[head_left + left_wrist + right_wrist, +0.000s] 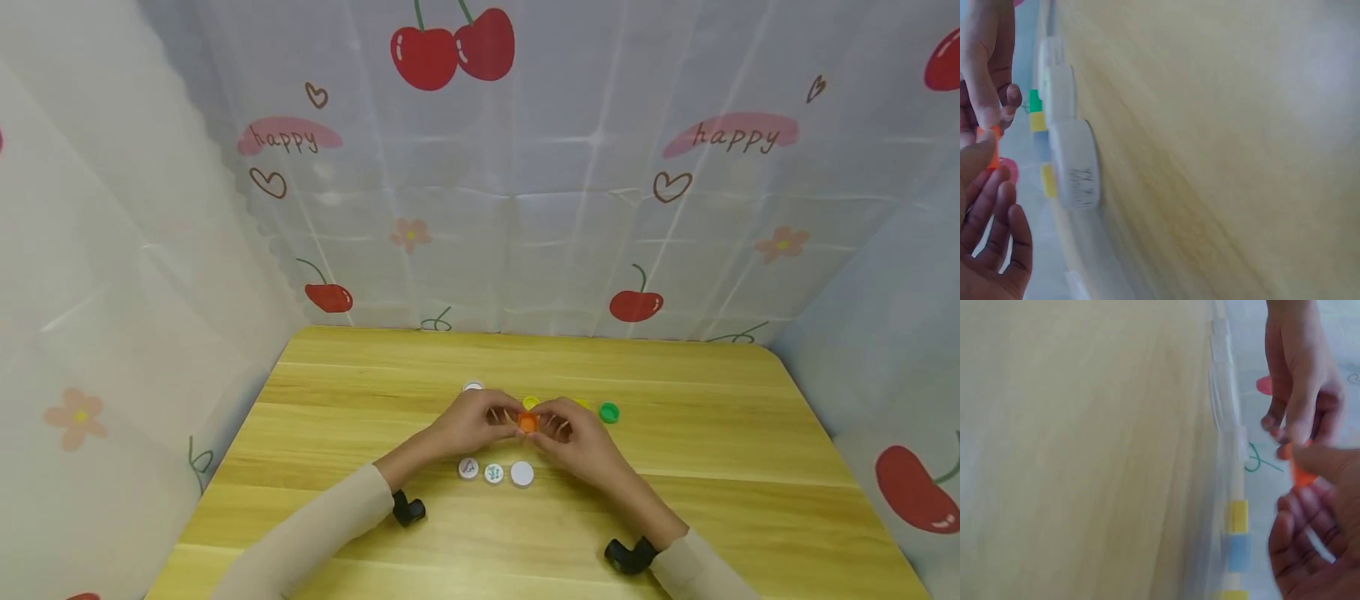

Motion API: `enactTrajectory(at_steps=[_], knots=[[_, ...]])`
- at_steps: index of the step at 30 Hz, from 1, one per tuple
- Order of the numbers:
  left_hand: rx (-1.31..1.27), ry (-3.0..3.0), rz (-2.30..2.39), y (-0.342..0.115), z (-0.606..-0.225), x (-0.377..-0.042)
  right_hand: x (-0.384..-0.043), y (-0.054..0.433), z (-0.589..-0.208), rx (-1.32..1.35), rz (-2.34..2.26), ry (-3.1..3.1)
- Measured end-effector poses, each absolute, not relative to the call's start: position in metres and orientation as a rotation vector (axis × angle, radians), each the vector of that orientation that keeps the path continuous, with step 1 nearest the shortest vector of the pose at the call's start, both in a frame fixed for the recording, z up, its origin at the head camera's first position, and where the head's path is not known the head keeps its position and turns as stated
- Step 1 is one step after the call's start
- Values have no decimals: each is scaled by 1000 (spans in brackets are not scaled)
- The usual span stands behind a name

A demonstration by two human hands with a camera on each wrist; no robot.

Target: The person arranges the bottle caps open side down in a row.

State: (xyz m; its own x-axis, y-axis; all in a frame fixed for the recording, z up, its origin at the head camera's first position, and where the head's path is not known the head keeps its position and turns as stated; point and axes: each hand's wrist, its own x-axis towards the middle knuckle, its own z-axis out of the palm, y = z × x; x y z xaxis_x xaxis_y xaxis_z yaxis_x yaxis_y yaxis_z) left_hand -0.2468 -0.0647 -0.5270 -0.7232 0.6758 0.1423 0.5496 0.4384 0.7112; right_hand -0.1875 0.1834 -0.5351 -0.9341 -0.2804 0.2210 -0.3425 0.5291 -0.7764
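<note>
Above the middle of the table, both hands pinch a small orange cap (pixel 528 423) between thumb and fingertips. My left hand (pixel 474 422) grips its left side and my right hand (pixel 579 440) its right side. In the left wrist view the orange cap (pixel 995 150) shows only in part between the thumbs. The right wrist view shows the cap (pixel 1302 470) edge-on, with the remaining left-hand fingers (pixel 1329 403) loosely bent. Below the hands sit three round white pieces: one with a dark drawing (pixel 468 468), one with teal marks (pixel 493 473) and a plain-looking one (pixel 522 474).
Beyond the hands lie a yellow cap (pixel 531 403), a partly hidden yellow cap (pixel 582 403), a green cap (pixel 609 412) and another white piece (pixel 473 386). A blue piece (pixel 1239 552) appears in the right wrist view. Printed curtains (pixel 510 250) enclose the wooden table (pixel 360 367).
</note>
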Motion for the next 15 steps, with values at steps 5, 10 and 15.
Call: enactTrajectory(at_steps=[5, 10, 15], knots=[[1147, 2500, 1357, -72, -517, -229, -182, 187, -530, 717, 1580, -2473], [1216, 2428, 1568, -76, -510, -203, -170, 188, -522, 887, 1683, -2323], [1221, 2401, 1667, -75, -503, -190, -163, 186, -514, 963, 1673, -2241]])
